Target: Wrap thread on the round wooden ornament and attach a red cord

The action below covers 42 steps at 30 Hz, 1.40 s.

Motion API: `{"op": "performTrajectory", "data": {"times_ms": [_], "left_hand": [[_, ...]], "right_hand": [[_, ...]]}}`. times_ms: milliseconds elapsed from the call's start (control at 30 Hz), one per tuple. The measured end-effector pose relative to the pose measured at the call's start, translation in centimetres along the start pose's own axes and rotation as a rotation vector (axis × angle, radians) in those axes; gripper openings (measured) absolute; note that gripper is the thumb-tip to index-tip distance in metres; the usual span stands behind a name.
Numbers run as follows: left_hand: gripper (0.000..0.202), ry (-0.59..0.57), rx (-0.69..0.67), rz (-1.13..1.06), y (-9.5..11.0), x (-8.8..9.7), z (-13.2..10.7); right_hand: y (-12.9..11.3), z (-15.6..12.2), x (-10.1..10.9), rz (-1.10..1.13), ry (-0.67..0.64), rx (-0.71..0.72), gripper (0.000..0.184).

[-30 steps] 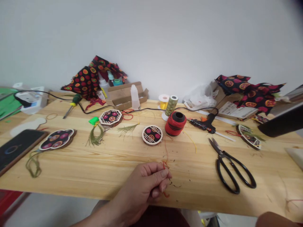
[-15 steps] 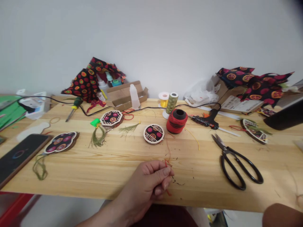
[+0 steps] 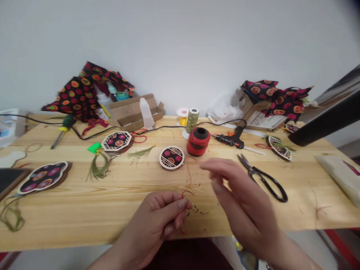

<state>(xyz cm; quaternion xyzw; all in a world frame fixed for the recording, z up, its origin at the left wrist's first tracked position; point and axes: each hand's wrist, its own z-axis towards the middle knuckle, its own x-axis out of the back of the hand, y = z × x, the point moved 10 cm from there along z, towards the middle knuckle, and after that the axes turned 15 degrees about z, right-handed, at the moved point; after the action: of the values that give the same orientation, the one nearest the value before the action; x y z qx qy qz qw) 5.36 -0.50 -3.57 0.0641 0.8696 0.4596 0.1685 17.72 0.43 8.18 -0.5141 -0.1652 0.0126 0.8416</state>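
My left hand point(image 3: 161, 217) rests at the near edge of the wooden table point(image 3: 84, 202), fingers pinched on a thin red thread point(image 3: 188, 179) that runs up to a red spool point(image 3: 198, 141). My right hand point(image 3: 239, 195) hovers over the table just right of it, blurred by motion, with fingers stretched out and nothing in them. A round wooden ornament with dark patterned fabric point(image 3: 171, 157) lies just beyond the thread. Black scissors point(image 3: 263, 178) lie to the right of my right hand.
A black glue gun point(image 3: 230, 139), gold and olive thread spools point(image 3: 188, 118), more fabric ornaments point(image 3: 116, 141), green tassels point(image 3: 97, 168), a screwdriver point(image 3: 62, 129), a cardboard box point(image 3: 132, 110) with bottles and patterned cloth piles point(image 3: 81, 92) crowd the back. A dark object point(image 3: 323, 123) juts in at right.
My right hand has come up from the lower right corner to above the table beside the left hand. The view has shifted right. The left hand still pinches the thread.
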Motion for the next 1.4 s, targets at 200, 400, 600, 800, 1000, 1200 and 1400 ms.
{"op": "performTrajectory", "data": {"times_ms": [200,400,600,800,1000,1200,1400], "left_hand": [[0.03,0.005,0.033,0.071,0.3,0.3,-0.7],[0.035,0.049,0.021,0.252,0.6,0.8,-1.0],[0.031,0.097,0.052,0.525,0.4,1.0,-1.0],[0.031,0.105,0.07,0.507,0.2,1.3,-0.8],[0.035,0.195,0.062,0.459,0.3,1.8,-1.0],[0.04,0.19,0.068,0.35,-0.4,1.7,-1.0],[0.04,0.133,0.075,0.272,-1.0,1.7,-1.0]], "right_hand": [[6.7,0.0,-2.4,0.395,0.061,-0.53,0.023],[8.1,-4.1,-7.3,0.779,-0.054,-0.839,0.037],[8.3,-4.5,-9.4,1.023,0.041,-0.906,0.03],[9.0,-4.9,-10.3,1.081,0.096,-1.019,0.032],[9.6,-4.7,-9.8,1.086,0.174,-1.003,0.03],[10.2,-4.7,-9.1,1.079,0.338,-1.032,0.034],[10.4,-4.6,-9.2,1.068,0.333,-1.033,0.035]]}}
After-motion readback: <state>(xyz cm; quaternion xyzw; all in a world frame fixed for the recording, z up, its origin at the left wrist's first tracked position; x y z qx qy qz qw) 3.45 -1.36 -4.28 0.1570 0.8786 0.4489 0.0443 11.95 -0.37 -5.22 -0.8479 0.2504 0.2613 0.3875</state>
